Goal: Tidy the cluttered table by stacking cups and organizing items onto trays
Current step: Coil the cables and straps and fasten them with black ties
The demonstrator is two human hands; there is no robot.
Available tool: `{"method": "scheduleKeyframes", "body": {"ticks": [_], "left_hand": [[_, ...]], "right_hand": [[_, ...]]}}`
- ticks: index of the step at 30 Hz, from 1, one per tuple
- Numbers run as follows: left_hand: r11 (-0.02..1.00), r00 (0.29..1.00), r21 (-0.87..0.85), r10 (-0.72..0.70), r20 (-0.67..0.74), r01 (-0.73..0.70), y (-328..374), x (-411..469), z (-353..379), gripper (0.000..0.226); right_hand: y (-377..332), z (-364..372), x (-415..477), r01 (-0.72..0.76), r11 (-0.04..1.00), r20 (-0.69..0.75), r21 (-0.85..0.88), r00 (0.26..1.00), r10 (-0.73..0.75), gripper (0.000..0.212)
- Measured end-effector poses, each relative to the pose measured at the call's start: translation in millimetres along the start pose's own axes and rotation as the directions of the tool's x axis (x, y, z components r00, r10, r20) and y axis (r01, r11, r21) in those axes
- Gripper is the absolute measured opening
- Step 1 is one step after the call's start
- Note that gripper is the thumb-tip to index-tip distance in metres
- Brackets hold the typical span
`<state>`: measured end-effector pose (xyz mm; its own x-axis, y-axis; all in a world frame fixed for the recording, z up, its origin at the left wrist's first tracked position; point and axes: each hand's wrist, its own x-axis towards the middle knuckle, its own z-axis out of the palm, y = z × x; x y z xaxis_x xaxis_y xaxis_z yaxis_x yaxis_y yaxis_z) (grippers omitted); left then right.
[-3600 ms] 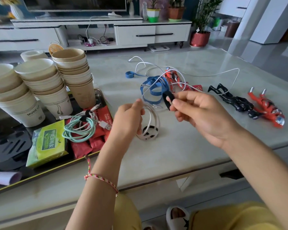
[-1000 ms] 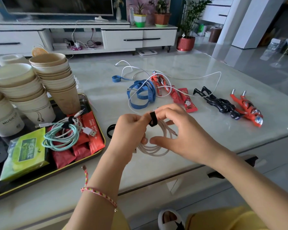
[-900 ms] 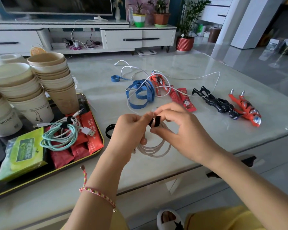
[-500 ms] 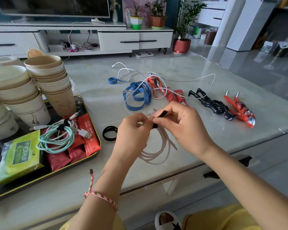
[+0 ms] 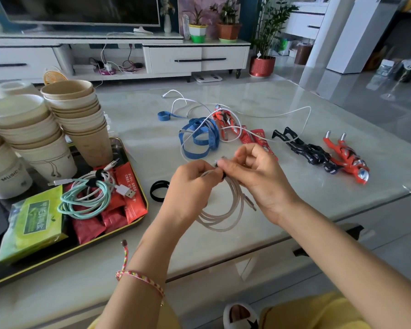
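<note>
Both left hand (image 5: 190, 186) and right hand (image 5: 261, 181) pinch the coiled cable (image 5: 226, 211), loops below grip.

I see a beige cable (image 5: 223, 210) wound into a loose coil, pinched at its top between the left hand (image 5: 190, 186) and the right hand (image 5: 254, 172), its lower loops hanging just over the table (image 5: 294, 205) near the front edge. On the gold-rimmed tray (image 5: 138, 217) to the left I count nested paper cups (image 5: 81, 119) in upright stacks, a coiled teal cable (image 5: 86, 198) lying on red sachets (image 5: 128, 198), and a green packet (image 5: 33, 224). Loose on the table beyond the hands lie a white cable (image 5: 304, 115), a blue tape measure (image 5: 199, 136), a black figure (image 5: 306, 150) and a red figure (image 5: 347, 155).
</note>
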<state>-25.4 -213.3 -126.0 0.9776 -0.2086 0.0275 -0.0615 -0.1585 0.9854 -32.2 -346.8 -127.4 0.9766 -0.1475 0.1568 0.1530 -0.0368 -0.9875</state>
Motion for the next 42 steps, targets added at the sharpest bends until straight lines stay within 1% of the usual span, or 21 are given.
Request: {"method": "scheduleKeyframes", "body": {"ticks": [1,3,5,6,8,11,16,18,19,21,23,25,28,31,33,35,38,40,42], "left_hand": [[1.000,1.000,0.025,0.016,-0.001,-0.016,-0.5,0.1,-1.6,0.021],[0.995,0.998,0.079,0.057,-0.006,-0.056,-0.8,-0.3,-3.3,0.022],[0.989,0.997,0.120,0.082,-0.001,-0.081,-1.9,-1.2,-4.4,0.020],[0.987,0.996,0.136,0.088,0.000,-0.087,-2.5,-1.6,-4.8,0.020],[0.981,0.996,0.170,0.093,-0.004,-0.091,-2.7,-1.5,-4.7,0.021],[0.979,0.996,0.188,0.088,-0.030,-0.081,-3.9,-0.6,-2.5,0.022],[0.983,0.992,0.171,0.090,-0.091,-0.074,-4.9,0.9,1.0,0.027],[0.989,0.994,0.144,0.052,-0.095,-0.038,-5.5,2.7,-0.1,0.031],[0.992,0.996,0.130,0.019,-0.089,-0.008,-5.8,3.6,-0.9,0.033],[0.993,0.996,0.094,-0.062,-0.059,0.067,-6.2,3.9,-2.7,0.035],[0.988,0.989,0.050,-0.145,-0.021,0.145,-5.8,2.9,-3.5,0.035],[0.980,0.980,0.016,-0.198,0.007,0.198,-5.1,1.9,-3.6,0.034],[0.975,0.976,-0.021,-0.219,0.017,0.220,-3.6,2.4,-4.0,0.034],[0.973,0.974,-0.062,-0.224,-0.007,0.224,-1.4,3.6,-6.0,0.034],[0.975,0.976,-0.060,-0.216,-0.031,0.214,-1.0,3.9,-8.6,0.036],[0.979,0.977,-0.035,-0.203,-0.059,0.201,0.1,4.6,-10.7,0.036],[0.982,0.976,-0.013,-0.188,-0.107,0.188,3.2,6.3,-17.4,0.038],[0.984,0.973,-0.019,-0.180,-0.146,0.179,5.1,6.1,-24.5,0.039],[0.987,0.959,-0.022,-0.160,-0.232,0.159,6.3,2.7,-33.4,0.039]], "right_hand": [[-0.6,1.2,-1.8,0.077,0.994,0.009,-0.081,0.997,-0.076,0.016],[-1.1,3.1,-5.5,0.242,0.933,0.097,-0.267,0.970,-0.224,0.003],[-0.2,2.6,-7.3,0.344,0.837,0.163,-0.424,0.939,-0.304,0.012],[-0.7,1.9,-8.1,0.352,0.824,0.182,-0.444,0.936,-0.302,0.014],[-4.3,-0.4,-8.8,0.295,0.867,0.203,-0.402,0.952,-0.230,0.018],[-8.5,-3.3,-9.0,0.152,0.944,0.225,-0.293,0.971,-0.087,0.022],[-9.9,-5.5,-7.2,0.054,0.983,0.189,-0.173,0.982,-0.020,0.018],[-10.5,-5.7,-6.0,0.016,0.994,0.199,-0.107,0.980,0.006,0.020],[-10.4,-5.6,-6.0,0.013,0.995,0.219,-0.103,0.976,0.010,0.024],[-7.9,-4.7,-6.3,0.077,0.976,0.262,-0.205,0.965,-0.021,0.037],[-4.7,-2.8,-6.6,0.157,0.929,0.282,-0.334,0.958,-0.061,0.043],[-2.0,-0.9,-7.2,0.210,0.898,0.277,-0.388,0.955,-0.103,0.040],[-1.2,1.4,-5.1,0.313,0.854,0.291,-0.416,0.935,-0.202,0.027],[-5.0,0.7,-0.2,0.347,0.845,0.319,-0.406,0.921,-0.224,0.027],[-7.7,0.8,2.8,0.325,0.859,0.348,-0.397,0.919,-0.187,0.028],[-10.0,3.0,5.2,0.266,0.911,0.366,-0.315,0.920,-0.142,0.023],[-10.4,9.8,9.5,0.130,0.981,0.340,-0.141,0.937,-0.075,0.020],[-8.9,16.4,12.7,0.021,0.997,0.325,-0.068,0.946,0.002,0.018],[-5.8,27.2,14.4,-0.087,0.996,0.288,-0.022,0.954,0.089,0.013]]}}
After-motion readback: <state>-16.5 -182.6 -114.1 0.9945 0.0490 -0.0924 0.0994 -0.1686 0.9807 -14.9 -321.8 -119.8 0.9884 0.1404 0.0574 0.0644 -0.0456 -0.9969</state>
